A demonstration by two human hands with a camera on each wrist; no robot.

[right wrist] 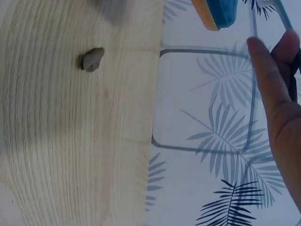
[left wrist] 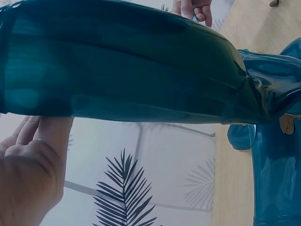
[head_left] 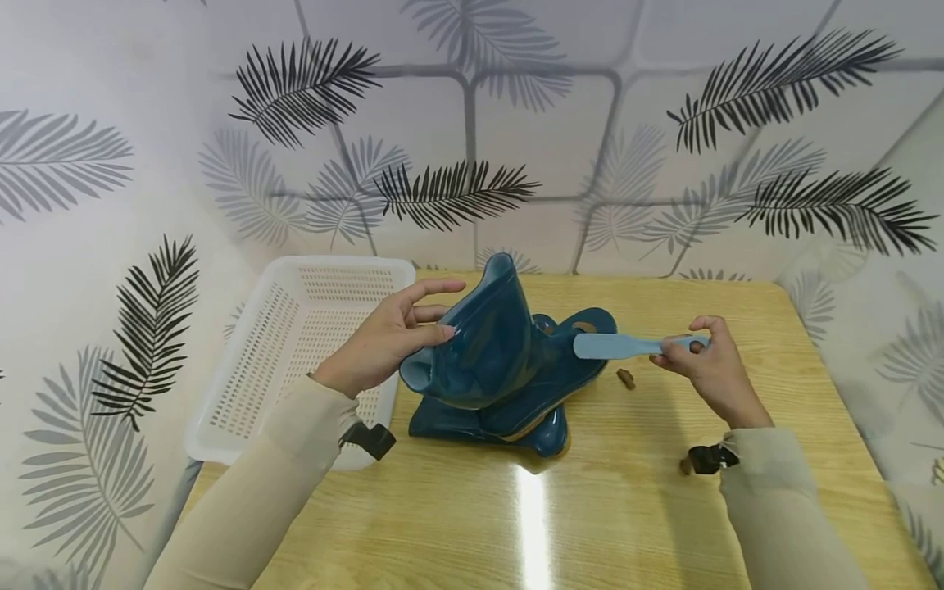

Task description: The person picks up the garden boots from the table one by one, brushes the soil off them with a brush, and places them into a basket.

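The left hand (head_left: 383,334) grips the raised boot (head_left: 487,348); the right hand (head_left: 714,373), fingers clamped, holds a brush (head_left: 608,346) by that boot's foot. Beneath it: a second boot (head_left: 446,419); left, a white basket (head_left: 251,328) (forearm (head_left: 288,459) partly across); right, a brown clump (head_left: 626,378).

High view, two close ones
The head camera looks forward and down; left wrist shares its rubber boots (head_left: 483,352), right wrist its brown clump (head_left: 626,378).

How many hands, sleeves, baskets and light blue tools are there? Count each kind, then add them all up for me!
Hands: 2 (left hand, right hand)
Sleeves: 2 (left sleeve, right sleeve)
Basket: 1
Light blue tool: 1
Total: 6
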